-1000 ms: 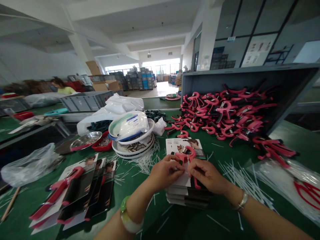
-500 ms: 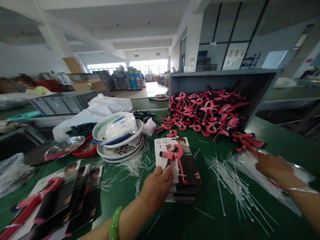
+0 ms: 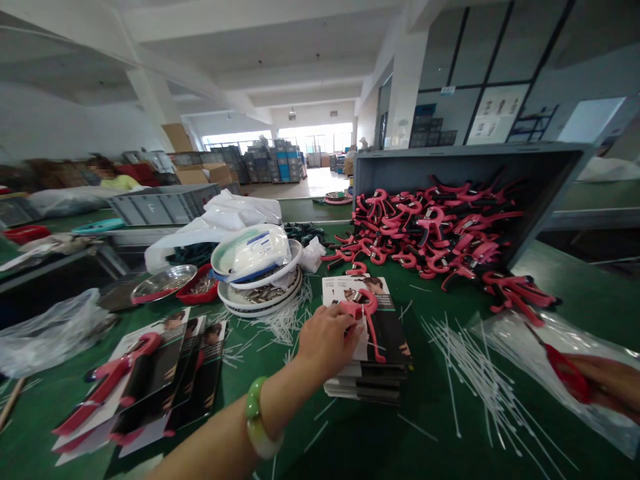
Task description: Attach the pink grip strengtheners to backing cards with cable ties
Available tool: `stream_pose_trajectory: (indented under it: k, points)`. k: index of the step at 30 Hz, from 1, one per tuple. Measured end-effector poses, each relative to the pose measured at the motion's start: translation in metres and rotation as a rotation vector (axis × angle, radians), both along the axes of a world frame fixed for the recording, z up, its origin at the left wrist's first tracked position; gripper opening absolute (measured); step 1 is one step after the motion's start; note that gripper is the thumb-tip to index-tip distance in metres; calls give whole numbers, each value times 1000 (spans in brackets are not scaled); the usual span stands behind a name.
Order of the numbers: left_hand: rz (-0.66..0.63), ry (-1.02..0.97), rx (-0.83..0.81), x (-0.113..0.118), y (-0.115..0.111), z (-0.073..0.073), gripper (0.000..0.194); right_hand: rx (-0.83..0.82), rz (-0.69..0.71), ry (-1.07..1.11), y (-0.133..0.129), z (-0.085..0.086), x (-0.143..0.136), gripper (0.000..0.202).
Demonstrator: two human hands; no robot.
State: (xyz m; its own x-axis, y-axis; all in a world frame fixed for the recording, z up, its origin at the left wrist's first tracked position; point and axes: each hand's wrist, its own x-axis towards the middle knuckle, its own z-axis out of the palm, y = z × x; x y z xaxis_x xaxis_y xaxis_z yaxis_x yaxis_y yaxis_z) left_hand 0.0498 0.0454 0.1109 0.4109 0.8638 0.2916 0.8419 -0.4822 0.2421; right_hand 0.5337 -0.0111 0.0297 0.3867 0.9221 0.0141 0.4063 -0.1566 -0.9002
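Note:
My left hand (image 3: 330, 340) is closed around a pink-and-black hand grip (image 3: 369, 303), which lies on the top card (image 3: 393, 327) of a stack of printed cards. Part of the grip is hidden by my fingers, and a thin white strip shows by the fingertips. At the right, my right hand (image 3: 607, 383) grasps red-handled scissors (image 3: 565, 373), their blades pointing up and left over a clear plastic bag (image 3: 605, 340). Loose white cable ties (image 3: 473, 373) lie between the card stack and the scissors.
A grey crate (image 3: 560, 180) on its side spills a heap of pink-and-black hand grips (image 3: 430, 227). Carded grips (image 3: 125, 373) lie at the left. Stacked bowls (image 3: 260, 287), a red dish (image 3: 200, 283) and a metal dish (image 3: 165, 283) stand behind them. A person (image 3: 117, 177) is beyond.
My left hand has moved up over the grip on the card. My right hand has picked up the scissors from the bag area and drawn right. The view has shifted left.

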Motion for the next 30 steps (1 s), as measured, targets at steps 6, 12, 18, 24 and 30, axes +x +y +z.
stream_pose_trajectory:
  k: [6,12,18,24,30]
  points:
    - [87,-156,-192,24,16,-1,30,-96,252,454,-9,34,-120,41]
    - [150,-446,-350,17,28,-17,26,5,788,-262,35,83,-218,50]
    - [99,-608,-390,11,29,-26,26,364,747,-1358,63,101,-252,28]
    - [40,-652,-435,11,25,-21,22,552,671,-1524,70,79,-254,27]
    - [20,-666,-424,12,25,-24,21,550,685,-1571,75,71,-257,32]
